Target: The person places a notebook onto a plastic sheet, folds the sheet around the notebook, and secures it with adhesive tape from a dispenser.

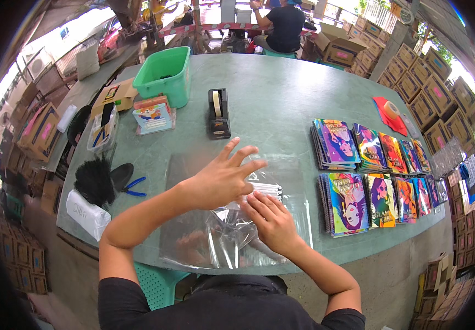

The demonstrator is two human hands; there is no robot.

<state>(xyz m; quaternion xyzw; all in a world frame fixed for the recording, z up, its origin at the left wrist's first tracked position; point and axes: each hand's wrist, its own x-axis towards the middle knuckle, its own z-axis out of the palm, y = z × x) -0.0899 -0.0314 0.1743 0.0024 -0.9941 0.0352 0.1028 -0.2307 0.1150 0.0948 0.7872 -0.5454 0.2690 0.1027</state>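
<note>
A sheet or bag of clear plastic film (185,250) lies on the table in front of me, wrinkled and shiny near its middle. On it sits a small stack with white, layered edges (268,190), mostly hidden by my hands. My left hand (221,176) hovers over the film beside the stack, its fingers spread apart. My right hand (273,221) rests on the film at the near side of the stack, with fingers stretched out and tips by the white edges. Beyond my hands stands a black tape dispenser (218,124) with a tape roll.
Spiral notebooks (350,203) with colourful covers stand in two rows at right, near a tape roll (391,110) on red material. At left are a green bin (163,77), small booklets (154,116), a clear box (102,135), a black brush (93,179) and blue-handled pliers (135,187).
</note>
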